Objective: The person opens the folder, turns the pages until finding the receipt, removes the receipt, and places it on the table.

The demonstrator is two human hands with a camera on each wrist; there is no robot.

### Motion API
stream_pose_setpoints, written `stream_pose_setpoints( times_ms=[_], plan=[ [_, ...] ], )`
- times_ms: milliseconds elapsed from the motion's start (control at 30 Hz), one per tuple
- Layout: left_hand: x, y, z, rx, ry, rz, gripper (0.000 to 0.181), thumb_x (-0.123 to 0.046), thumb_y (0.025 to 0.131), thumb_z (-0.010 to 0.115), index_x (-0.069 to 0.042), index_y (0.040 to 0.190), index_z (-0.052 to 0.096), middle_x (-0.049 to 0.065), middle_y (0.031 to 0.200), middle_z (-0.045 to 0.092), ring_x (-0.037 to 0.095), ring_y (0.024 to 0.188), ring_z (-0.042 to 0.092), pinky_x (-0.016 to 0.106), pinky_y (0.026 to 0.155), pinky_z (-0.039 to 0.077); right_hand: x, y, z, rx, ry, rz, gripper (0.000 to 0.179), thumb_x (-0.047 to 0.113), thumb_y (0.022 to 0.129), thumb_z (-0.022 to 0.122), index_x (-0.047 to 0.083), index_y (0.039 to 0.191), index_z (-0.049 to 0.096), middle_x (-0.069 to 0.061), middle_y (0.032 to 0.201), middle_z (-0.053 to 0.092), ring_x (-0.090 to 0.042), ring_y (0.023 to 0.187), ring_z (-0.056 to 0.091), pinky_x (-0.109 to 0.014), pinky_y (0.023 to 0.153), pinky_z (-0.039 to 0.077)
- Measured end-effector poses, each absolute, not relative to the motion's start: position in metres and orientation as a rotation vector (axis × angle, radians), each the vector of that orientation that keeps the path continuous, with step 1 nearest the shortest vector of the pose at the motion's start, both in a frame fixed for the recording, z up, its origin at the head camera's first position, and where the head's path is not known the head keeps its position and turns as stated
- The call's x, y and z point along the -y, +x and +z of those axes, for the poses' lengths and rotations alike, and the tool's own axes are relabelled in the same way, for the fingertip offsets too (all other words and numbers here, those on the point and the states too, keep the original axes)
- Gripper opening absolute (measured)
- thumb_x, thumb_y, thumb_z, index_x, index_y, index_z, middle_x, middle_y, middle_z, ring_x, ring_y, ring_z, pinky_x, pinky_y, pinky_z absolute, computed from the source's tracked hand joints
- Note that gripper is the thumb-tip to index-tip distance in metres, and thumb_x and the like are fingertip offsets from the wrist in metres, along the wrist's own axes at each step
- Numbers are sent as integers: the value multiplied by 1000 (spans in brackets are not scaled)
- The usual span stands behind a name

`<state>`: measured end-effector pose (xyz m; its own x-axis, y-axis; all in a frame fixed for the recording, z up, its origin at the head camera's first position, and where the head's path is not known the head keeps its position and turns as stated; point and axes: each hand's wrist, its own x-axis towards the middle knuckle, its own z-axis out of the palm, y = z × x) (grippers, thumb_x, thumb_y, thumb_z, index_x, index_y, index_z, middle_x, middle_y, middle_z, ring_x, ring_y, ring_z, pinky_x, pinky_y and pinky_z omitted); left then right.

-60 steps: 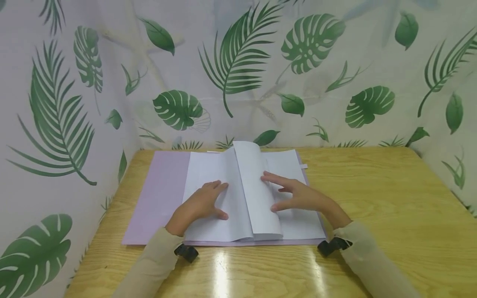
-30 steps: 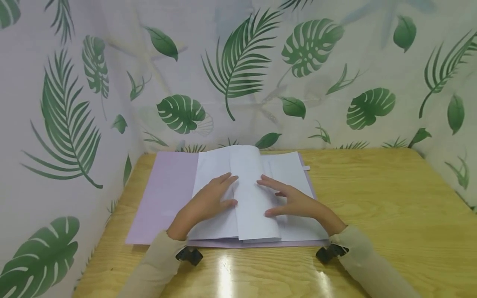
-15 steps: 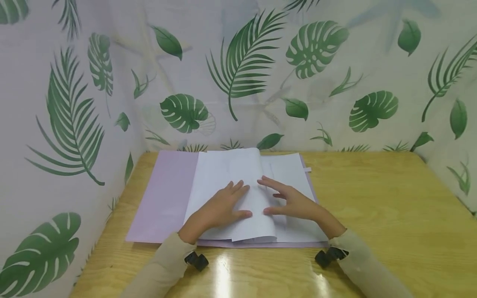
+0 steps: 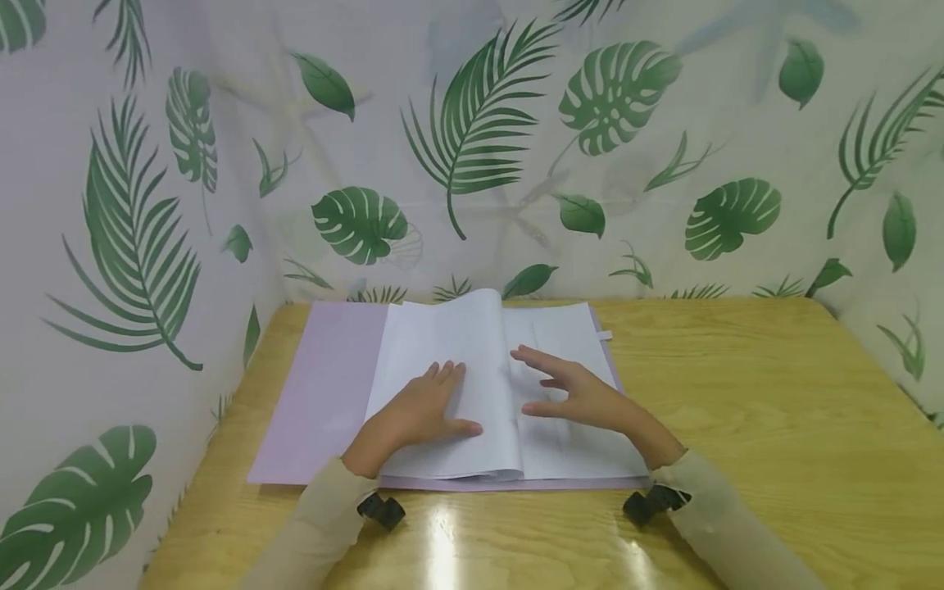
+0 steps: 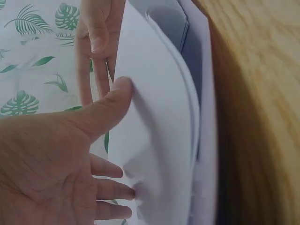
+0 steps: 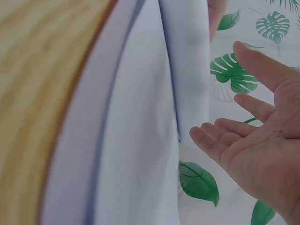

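A book with a lilac cover [image 4: 335, 393] lies spread on the table in the head view. White pages [image 4: 556, 451] lie on its right side, and a turned sheet [image 4: 475, 332] curves over the left, its fold standing up near the middle. My left hand [image 4: 413, 416] rests on this curved sheet with fingers and thumb spread. In the left wrist view, its thumb and fingertips touch the paper [image 5: 159, 126]. Over the right-hand pages hovers my right hand [image 4: 586, 397], fingers extended and holding nothing. The right wrist view shows that hand [image 6: 262, 145] palm visible, fingertips close to the upright sheet.
A wooden table [image 4: 752, 426] carries the book and extends to the right. Behind and to the left hangs a white cloth [image 4: 479, 246] printed with green leaves. A small white tab [image 4: 605, 335] sticks out at the book's right edge.
The curled sheet has swung from right to left and its fold now stands further left. My left hand reached right onto it, then drew back slightly left. The right hand has barely moved.
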<state>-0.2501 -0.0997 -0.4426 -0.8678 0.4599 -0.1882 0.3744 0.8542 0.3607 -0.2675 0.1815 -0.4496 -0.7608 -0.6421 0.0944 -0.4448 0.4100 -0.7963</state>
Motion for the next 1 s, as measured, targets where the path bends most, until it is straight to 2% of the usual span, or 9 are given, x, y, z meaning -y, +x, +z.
stream_pose_setpoints(
  times_ms=[200,600,767,867,1000],
  plan=[
    [106,-254,-439,-2734,606,440,105,-58,87,74,1,160,26,22,165,29,40,155,25,52,125,28,-195,-273,-437,-2491,-901,-1313,81,24,93,76,8,160,33,-15,168,29,-39,153,30,-56,116,41],
    [114,-253,-432,-2694,494,440,105,-60,88,71,3,159,26,24,165,26,38,155,25,50,126,28,-222,-280,-419,-2588,-817,-1335,74,23,96,72,6,158,35,-15,165,33,-42,150,35,-56,117,39],
    [117,-254,-432,-2686,502,446,104,-56,86,76,3,158,29,23,165,28,39,155,25,51,126,27,-233,-282,-415,-2610,-779,-1361,74,22,97,72,6,158,35,-15,165,34,-40,151,35,-53,117,38],
    [120,-254,-433,-2692,519,407,102,-51,84,80,4,156,33,24,164,30,40,154,27,52,126,28,-240,-284,-412,-2603,-777,-1386,72,22,98,70,7,159,34,-16,165,35,-39,151,35,-47,117,40],
    [121,-254,-433,-2679,537,361,100,-47,82,83,4,155,36,26,163,30,41,153,29,52,125,29,-255,-286,-404,-2571,-747,-1504,65,18,101,65,8,158,36,-17,162,38,-34,149,39,-24,111,47]
  ],
)
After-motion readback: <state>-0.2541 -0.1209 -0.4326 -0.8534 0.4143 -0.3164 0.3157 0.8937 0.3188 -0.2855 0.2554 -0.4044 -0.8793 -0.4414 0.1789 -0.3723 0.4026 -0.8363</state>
